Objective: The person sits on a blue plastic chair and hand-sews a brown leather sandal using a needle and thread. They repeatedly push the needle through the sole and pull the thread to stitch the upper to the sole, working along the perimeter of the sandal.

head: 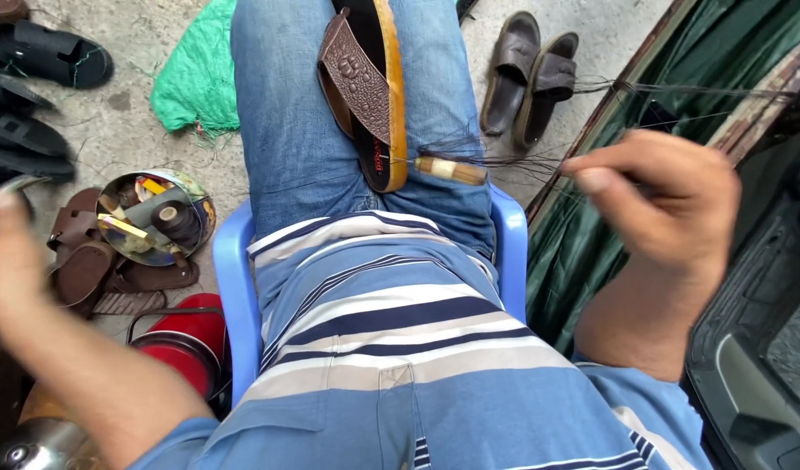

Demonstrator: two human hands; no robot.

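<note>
A brown sandal point(365, 83) with a tan sole edge stands clamped between my jeans-clad knees. A wooden-handled awl point(450, 169) sticks out of its near end, with dark threads running right. My right hand point(656, 196) is raised at the right, fingers pinched on those dark threads point(522, 162), pulled taut. My left hand point(8, 252) is out at the far left, blurred, with a curved metal piece point(6, 189) at its fingers; its grip is unclear.
A round tin point(156, 218) of thread spools and tools sits on the ground left of the blue plastic chair point(234, 278). A red container point(187, 344), brown sandals point(82, 261), black sandals point(43, 61), green netting point(195, 74) and a slipper pair point(530, 74) surround me. A green tarp point(678, 78) lies right.
</note>
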